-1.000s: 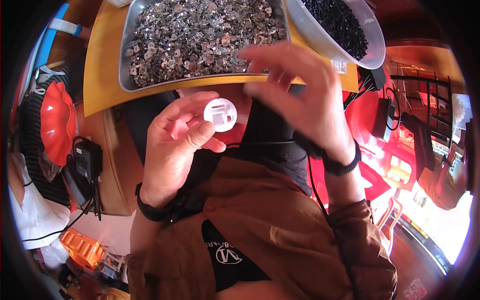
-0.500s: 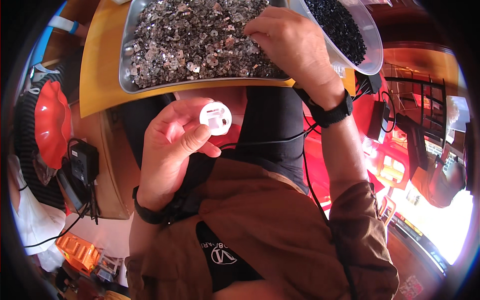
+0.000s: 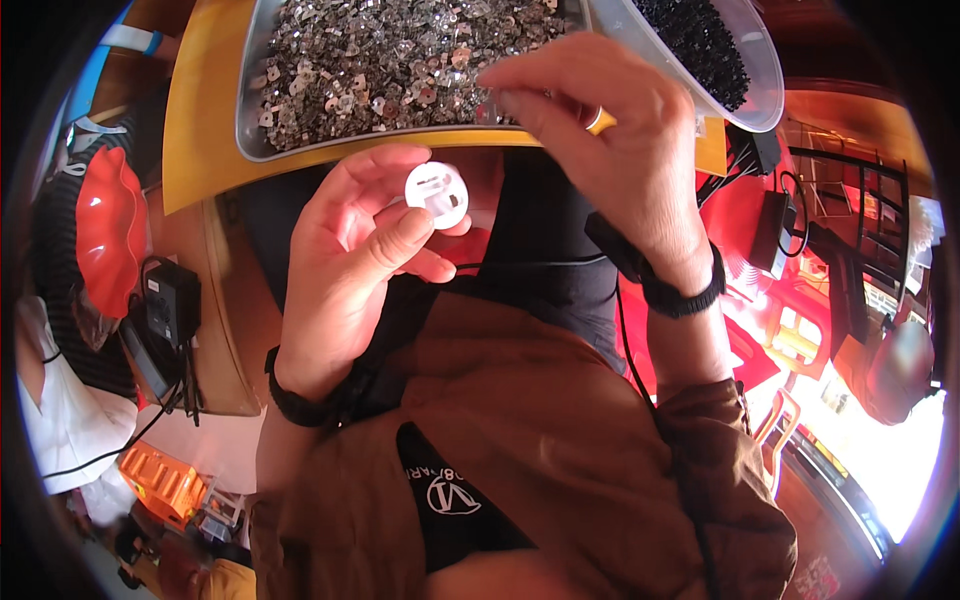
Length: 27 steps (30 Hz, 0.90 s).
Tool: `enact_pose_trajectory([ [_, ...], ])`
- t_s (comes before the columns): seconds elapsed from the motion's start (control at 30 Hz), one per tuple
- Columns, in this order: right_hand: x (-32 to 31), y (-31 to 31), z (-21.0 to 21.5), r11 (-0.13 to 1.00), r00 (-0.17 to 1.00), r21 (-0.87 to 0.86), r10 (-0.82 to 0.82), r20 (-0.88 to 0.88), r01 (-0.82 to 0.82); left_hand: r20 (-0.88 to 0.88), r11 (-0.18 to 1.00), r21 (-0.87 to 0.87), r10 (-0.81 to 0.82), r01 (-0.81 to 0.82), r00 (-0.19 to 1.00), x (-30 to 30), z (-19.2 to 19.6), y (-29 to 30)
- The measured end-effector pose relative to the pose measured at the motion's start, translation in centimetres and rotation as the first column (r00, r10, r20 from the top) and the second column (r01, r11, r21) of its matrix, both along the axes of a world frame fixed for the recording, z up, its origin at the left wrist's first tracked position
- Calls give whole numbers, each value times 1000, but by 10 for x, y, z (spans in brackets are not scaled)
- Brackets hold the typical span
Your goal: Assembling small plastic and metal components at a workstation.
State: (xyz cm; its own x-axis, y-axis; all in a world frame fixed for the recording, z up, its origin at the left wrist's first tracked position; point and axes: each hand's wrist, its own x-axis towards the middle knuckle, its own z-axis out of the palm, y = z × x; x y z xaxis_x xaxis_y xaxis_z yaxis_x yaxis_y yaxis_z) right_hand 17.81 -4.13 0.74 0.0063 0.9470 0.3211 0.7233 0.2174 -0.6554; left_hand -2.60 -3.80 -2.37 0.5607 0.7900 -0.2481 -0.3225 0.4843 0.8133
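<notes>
I have the left hand (image 3: 350, 270) raised in front of my chest, thumb and fingers closed on a small white round plastic part (image 3: 436, 194), its slotted face turned up toward the camera. It sits just below the near edge of the yellow table (image 3: 200, 130), not resting on anything.

The right hand (image 3: 610, 140) hangs over the near edge of the metal tray (image 3: 250, 130), fingers drawn narrow into a pinch. The tips are just above the heap of small shiny metal pieces (image 3: 380, 60) that fills the tray. I cannot tell whether a piece is already between the fingertips; they are too small and the glare hides them.

To the right of the tray, touching its corner, a pale bowl (image 3: 765, 90) holds fine black bits (image 3: 700, 45).

As I judge it, doing this step well means keeping the white part steady and level, with the thumb clear of the slots so nothing blocks them. The pinch should carry one metal piece only, gripped by its edge, and travel the short way down to the white part without brushing the tray rim. The pieces look thin and slippery, so a light, firm hold seems wiser than a squeeze.

A red wavy dish (image 3: 105, 225) and a black power adapter (image 3: 172, 300) sit beyond the table's left edge, lower down.
</notes>
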Motion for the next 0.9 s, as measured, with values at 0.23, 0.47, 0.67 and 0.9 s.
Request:
enact_pose_trajectory([
  [0.23, -4, -34, -8, 966, 991, 224, 132, 12, -131, 24, 997, 11, -77, 76, 997, 3, 0, -4],
  [0.47, -2, -53, -13, 962, 997, 263, 81, 0, -78, 23, 997, 19, -79, 79, 997, 14, 4, -11],
  [0.67, -2, -58, -7, 870, 940, 446, 53, 336, -209, 36, 990, 9, -142, 141, 989, 12, 4, -13],
  [0.9, -4, -64, -9, 871, 921, 456, -9, 389, -184, -24, 981, 18, -192, 192, 981, 13, 4, -13],
])
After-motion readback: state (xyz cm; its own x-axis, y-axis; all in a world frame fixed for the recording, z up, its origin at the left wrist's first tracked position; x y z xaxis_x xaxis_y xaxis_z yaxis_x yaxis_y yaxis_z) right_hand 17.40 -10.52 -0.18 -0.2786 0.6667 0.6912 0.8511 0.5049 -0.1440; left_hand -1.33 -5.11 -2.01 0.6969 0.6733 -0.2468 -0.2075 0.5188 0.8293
